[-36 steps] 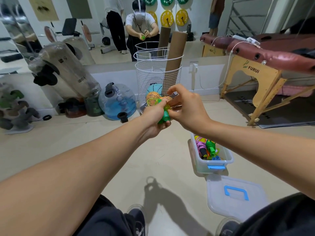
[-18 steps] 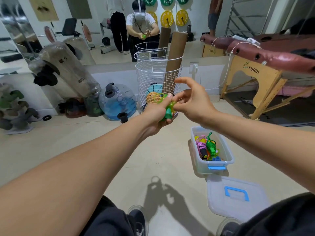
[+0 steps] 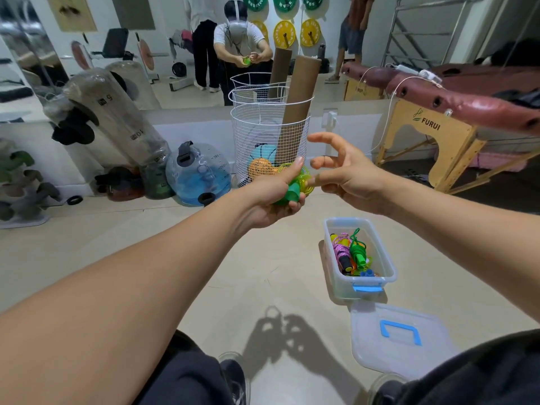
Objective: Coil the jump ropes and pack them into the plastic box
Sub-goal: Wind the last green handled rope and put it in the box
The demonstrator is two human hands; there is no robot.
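Observation:
My left hand (image 3: 274,197) grips a coiled green jump rope (image 3: 296,187) by its green handles, held out in front of me at chest height. My right hand (image 3: 347,173) hovers just to the right of the coil, fingers spread and loosely bent, a fingertip close to the yellow-green loops. On the floor below and to the right stands the clear plastic box (image 3: 388,258) with blue clips, holding several coiled ropes (image 3: 350,254) in pink, green, orange and blue. Its lid (image 3: 400,340) with a blue handle lies on the floor nearer to me.
A white wire basket (image 3: 270,135) with cardboard tubes and balls stands straight ahead by the mirror wall. A blue water bag (image 3: 198,173) and other weights lie at the left. A wooden massage table (image 3: 455,118) stands at the right. My knees and shoes show at the bottom.
My right hand has let go of the rope coil and drawn a little to the right, its fingers spreading. My left hand keeps hold of the green rope.

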